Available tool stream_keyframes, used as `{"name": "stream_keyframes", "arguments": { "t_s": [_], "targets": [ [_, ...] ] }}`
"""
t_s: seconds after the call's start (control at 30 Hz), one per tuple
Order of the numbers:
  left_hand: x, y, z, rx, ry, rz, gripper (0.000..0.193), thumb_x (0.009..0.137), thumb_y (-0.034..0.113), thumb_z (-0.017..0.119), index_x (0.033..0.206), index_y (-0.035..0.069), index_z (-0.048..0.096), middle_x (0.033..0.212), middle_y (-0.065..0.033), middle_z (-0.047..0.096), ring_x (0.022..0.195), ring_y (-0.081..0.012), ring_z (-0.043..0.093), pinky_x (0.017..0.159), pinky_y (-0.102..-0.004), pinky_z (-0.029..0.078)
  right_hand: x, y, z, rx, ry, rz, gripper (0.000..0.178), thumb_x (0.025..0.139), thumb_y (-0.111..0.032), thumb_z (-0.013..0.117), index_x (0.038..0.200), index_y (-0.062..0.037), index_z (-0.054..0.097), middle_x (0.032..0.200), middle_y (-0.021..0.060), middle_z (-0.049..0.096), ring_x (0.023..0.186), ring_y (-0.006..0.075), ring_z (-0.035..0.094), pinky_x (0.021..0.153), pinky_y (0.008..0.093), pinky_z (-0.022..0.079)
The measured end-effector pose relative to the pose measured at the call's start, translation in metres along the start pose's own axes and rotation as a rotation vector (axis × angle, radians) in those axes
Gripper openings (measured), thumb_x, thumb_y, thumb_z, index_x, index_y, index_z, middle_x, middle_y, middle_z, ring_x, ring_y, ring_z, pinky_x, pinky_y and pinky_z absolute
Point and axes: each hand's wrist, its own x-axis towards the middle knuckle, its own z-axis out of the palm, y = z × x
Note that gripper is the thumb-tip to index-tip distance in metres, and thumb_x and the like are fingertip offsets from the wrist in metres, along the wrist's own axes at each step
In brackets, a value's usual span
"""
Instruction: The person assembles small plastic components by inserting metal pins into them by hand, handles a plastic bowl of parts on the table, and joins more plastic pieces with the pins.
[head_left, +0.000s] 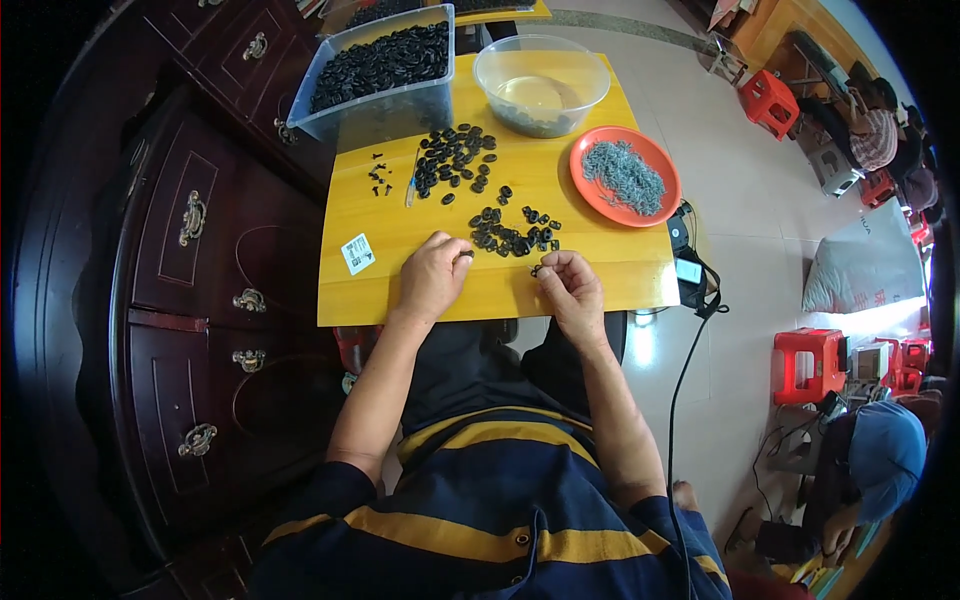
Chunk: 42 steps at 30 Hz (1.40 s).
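My left hand [432, 276] is closed above the yellow table [365, 295], thumb and fingertips pinching a small black part [466, 254]. To its right, my right hand [574, 298] pinches another small black part [537, 270] between thumb and forefinger. Just beyond both hands lies a loose group of small black pieces with holes [512, 240]. Farther off is a bigger scatter of black oval pieces [455, 160]. Next to that scatter lies a thin pen-like tool [411, 185]. An orange-red plate [670, 185] at the right holds a heap of grey screws [625, 177].
A clear bin [330, 122] full of black parts and a clear round bowl [545, 95] stand at the far side. A white label [357, 254] lies on the left. Dark cabinets [170, 260] flank the table. A black cable [685, 370] hangs at right; people sit beyond, near red stools [808, 365].
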Motion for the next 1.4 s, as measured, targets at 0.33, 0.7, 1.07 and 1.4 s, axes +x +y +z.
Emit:
{"name": "stream_keyframes", "arguments": {
  "t_s": [0.33, 0.7, 1.07, 1.4],
  "targets": [
    [-0.007, 0.008, 0.003, -0.094, 0.061, 0.072, 0.011, 0.089, 0.006, 0.066, 0.098, 0.002, 0.061, 0.089, -0.0112, 0.067, 0.077, -0.0280, 0.067, 0.070, -0.0356, 0.053, -0.003, -0.006, 0.007, 0.116, 0.058, -0.003, 0.011, 0.097, -0.004, 0.063, 0.107, -0.0029, 0.060, 0.093, -0.0011, 0.061, 0.082, 0.0064, 0.058, 0.077, 0.0211, 0.049],
    [-0.019, 0.035, 0.013, -0.935, -0.132, -0.170, 0.004, 0.094, 0.002, 0.065, 0.095, 0.000, 0.063, 0.084, -0.0002, 0.067, 0.071, -0.0045, 0.060, 0.062, -0.0210, 0.051, -0.016, -0.019, 0.024, 0.291, 0.070, 0.120, 0.010, 0.097, -0.007, 0.063, 0.107, -0.0050, 0.059, 0.096, 0.0019, 0.064, 0.087, 0.0135, 0.067, 0.078, 0.0256, 0.053],
    [-0.020, 0.038, 0.024, -0.939, -0.073, -0.205, 0.005, 0.094, 0.003, 0.065, 0.097, -0.001, 0.063, 0.080, -0.0004, 0.066, 0.067, -0.0058, 0.062, 0.064, -0.0212, 0.053, -0.016, -0.010, 0.027, 0.315, 0.078, 0.105, 0.011, 0.098, -0.008, 0.062, 0.107, -0.0048, 0.058, 0.098, 0.0024, 0.064, 0.090, 0.0133, 0.066, 0.081, 0.0254, 0.051],
    [-0.020, 0.031, 0.031, -0.912, -0.108, -0.083, 0.020, 0.092, -0.004, 0.063, 0.111, -0.002, 0.064, 0.090, -0.0011, 0.065, 0.077, -0.0050, 0.063, 0.069, -0.0217, 0.054, -0.018, -0.008, 0.030, 0.294, 0.086, 0.112, 0.010, 0.098, -0.007, 0.062, 0.107, -0.0044, 0.059, 0.096, 0.0016, 0.063, 0.088, 0.0125, 0.066, 0.081, 0.0257, 0.052]
  ]
}}
